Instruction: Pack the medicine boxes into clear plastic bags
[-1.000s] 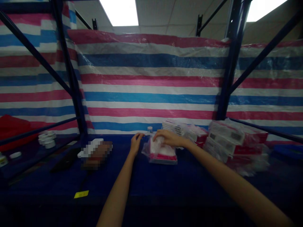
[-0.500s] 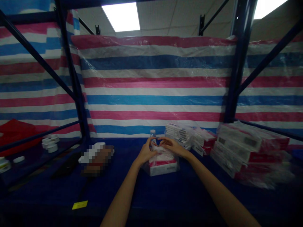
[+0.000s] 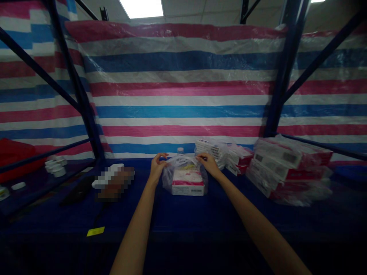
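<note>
A clear plastic bag point(image 3: 168, 178) lies in front of me with a white and red box point(image 3: 187, 183) inside it, a barcode on the box's near side. My left hand point(image 3: 157, 168) pinches the left part of the bag's upper edge. On the opposite side my right hand point(image 3: 209, 163) grips that edge too, thumb and fingers together. Between the hands the plastic is stretched and bunched above the box. Something yellowish shows through the bag behind the box top. A small clear bottle point(image 3: 180, 150) stands just beyond the bag, its lower part hidden.
Bagged red and white boxes point(image 3: 286, 168) are stacked at right, with smaller bagged stacks point(image 3: 212, 151) behind. Several white bottles point(image 3: 57, 168) stand at left near a red sheet point(image 3: 17, 156). A dark flat object point(image 3: 77, 191) and a yellow label point(image 3: 95, 231) lie on the blue surface.
My hands have moved apart, drawing the bag's upper edge out sideways. Before, they were close together over the box. The whole view has shifted slightly.
</note>
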A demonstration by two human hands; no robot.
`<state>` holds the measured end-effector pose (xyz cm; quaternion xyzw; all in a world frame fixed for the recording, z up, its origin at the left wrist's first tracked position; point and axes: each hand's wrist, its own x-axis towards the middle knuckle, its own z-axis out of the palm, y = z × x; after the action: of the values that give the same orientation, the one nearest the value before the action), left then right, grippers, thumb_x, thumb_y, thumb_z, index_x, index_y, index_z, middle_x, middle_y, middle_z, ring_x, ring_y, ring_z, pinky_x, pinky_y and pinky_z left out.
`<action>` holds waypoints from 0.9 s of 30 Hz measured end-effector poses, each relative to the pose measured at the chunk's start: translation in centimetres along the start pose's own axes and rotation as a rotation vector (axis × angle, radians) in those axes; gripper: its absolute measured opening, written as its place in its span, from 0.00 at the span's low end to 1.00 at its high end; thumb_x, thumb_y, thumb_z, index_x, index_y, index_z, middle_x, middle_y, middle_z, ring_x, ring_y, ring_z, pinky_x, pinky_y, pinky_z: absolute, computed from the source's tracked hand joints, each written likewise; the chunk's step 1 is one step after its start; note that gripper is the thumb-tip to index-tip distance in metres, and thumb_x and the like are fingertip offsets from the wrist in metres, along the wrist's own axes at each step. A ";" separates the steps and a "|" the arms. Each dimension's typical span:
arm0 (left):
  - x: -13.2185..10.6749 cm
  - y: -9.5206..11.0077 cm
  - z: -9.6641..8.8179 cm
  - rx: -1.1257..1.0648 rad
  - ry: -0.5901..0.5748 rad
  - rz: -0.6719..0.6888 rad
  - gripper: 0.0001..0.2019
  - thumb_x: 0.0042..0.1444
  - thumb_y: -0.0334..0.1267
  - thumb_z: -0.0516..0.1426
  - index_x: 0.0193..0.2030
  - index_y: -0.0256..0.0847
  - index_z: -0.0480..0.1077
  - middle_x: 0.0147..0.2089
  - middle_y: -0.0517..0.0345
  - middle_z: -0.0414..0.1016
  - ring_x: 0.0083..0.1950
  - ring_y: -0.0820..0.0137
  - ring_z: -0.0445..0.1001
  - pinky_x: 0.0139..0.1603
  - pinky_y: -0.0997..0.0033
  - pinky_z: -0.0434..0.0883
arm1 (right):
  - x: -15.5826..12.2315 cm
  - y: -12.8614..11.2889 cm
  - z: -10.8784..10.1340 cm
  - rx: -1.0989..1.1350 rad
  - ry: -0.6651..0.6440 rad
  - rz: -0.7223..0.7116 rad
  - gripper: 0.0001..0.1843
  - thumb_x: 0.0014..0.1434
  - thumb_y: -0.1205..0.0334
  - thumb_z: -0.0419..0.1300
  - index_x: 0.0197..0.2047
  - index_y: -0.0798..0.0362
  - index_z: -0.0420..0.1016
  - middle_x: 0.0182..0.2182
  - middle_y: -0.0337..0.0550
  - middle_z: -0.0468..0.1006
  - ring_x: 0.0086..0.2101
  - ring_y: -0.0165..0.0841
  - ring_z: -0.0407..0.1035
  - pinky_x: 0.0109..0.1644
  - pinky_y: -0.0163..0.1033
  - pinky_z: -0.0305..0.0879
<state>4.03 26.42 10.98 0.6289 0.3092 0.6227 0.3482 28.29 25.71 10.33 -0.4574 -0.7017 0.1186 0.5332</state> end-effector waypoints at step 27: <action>-2.9 2.7 2.6 1.341 -0.375 0.683 0.08 0.56 0.33 0.51 0.42 0.38 0.67 0.42 0.51 0.72 0.46 0.62 0.68 0.47 0.61 0.61 | -2.7 -6.1 1.1 -0.731 0.020 -0.736 0.17 0.61 0.64 0.46 0.53 0.53 0.62 0.49 0.47 0.69 0.51 0.36 0.59 0.60 0.50 0.45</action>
<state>6.38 22.33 11.61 0.8605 0.3448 0.2584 -0.2716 24.22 20.61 12.11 -0.3377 -0.8066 -0.3343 0.3516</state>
